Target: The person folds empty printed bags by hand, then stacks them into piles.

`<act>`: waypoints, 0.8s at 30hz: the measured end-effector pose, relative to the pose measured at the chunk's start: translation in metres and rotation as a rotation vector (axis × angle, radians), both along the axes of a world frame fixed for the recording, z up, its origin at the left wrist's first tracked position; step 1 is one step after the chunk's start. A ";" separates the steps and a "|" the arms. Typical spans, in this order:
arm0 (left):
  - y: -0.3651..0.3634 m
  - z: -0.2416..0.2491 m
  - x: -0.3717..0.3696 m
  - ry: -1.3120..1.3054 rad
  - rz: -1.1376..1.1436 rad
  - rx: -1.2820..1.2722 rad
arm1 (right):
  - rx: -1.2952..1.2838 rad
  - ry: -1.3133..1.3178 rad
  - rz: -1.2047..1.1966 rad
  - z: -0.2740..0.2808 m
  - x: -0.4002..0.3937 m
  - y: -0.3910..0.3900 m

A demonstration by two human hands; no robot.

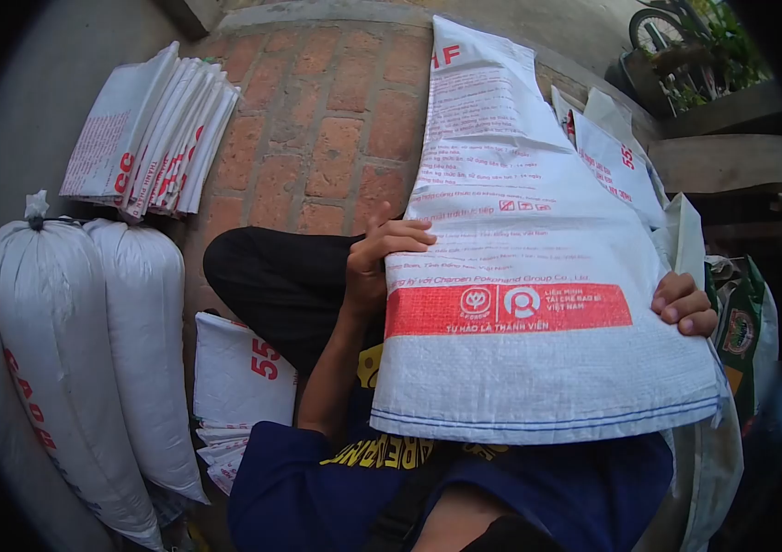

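Observation:
A large white woven sack (538, 377) with red print and a blue stitched bottom hem lies spread across my lap and chest. Its far end reaches out over the brick floor. On the sack's left edge is my left hand (389, 244), fingers curled over the top face and the thumb side hidden in part. My right hand (684, 304) grips the opposite edge, with only its fingertips showing over the sack. Both hands hold the one sack between them.
Folded white sacks (156, 133) stand stacked at the upper left, and another folded pile (239, 377) lies beside my knee. Two full tied sacks (69, 359) stand at left. More sacks (616, 166) lie at right. A wheel (658, 35) and plants (731, 55) are at top right.

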State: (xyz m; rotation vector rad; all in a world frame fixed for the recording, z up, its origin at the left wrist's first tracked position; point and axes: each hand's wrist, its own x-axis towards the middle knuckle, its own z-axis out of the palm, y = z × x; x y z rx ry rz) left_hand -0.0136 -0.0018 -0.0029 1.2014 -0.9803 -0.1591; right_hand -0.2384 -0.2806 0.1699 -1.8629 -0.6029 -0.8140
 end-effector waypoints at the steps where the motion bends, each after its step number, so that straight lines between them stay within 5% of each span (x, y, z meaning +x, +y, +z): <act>1: 0.001 0.000 0.001 -0.056 0.060 0.025 | 0.000 0.002 -0.004 0.001 -0.002 -0.005; 4: 0.007 -0.008 -0.004 0.212 -0.052 -0.125 | -0.131 0.085 0.258 0.002 0.004 -0.025; 6: 0.015 -0.025 -0.006 0.512 -0.237 -0.300 | -0.333 0.302 -0.257 -0.005 0.010 0.002; 8: 0.032 -0.054 -0.007 0.334 -0.119 -0.094 | -0.380 0.552 -0.461 -0.012 0.029 0.026; 9: 0.032 -0.066 -0.012 0.475 -0.022 -0.080 | -0.157 0.694 -0.075 -0.027 0.031 -0.008; 10: 0.031 -0.075 -0.017 0.614 0.080 -0.066 | -0.158 0.696 -0.071 -0.035 0.028 -0.002; 12: 0.026 -0.042 -0.020 0.795 0.220 0.189 | 0.307 0.908 -0.302 -0.046 0.012 0.023; 13: 0.023 -0.006 -0.018 0.830 0.246 0.432 | 0.265 1.073 -0.335 -0.053 0.010 0.018; 17: 0.041 -0.018 -0.043 0.705 0.280 0.772 | -0.019 1.586 -0.450 -0.085 -0.004 0.004; 19: 0.047 -0.020 -0.057 0.616 0.285 0.905 | 0.098 1.596 -0.468 -0.099 -0.014 0.008; 21: 0.051 -0.023 -0.068 0.170 0.333 0.863 | 0.212 1.602 -0.477 -0.102 -0.016 0.012; 23: 0.055 -0.018 -0.068 0.312 0.214 0.838 | 0.162 1.600 -0.559 -0.103 -0.012 0.019; 24: 0.056 -0.018 -0.068 0.083 0.272 0.851 | 0.163 1.599 -0.558 -0.104 -0.010 0.022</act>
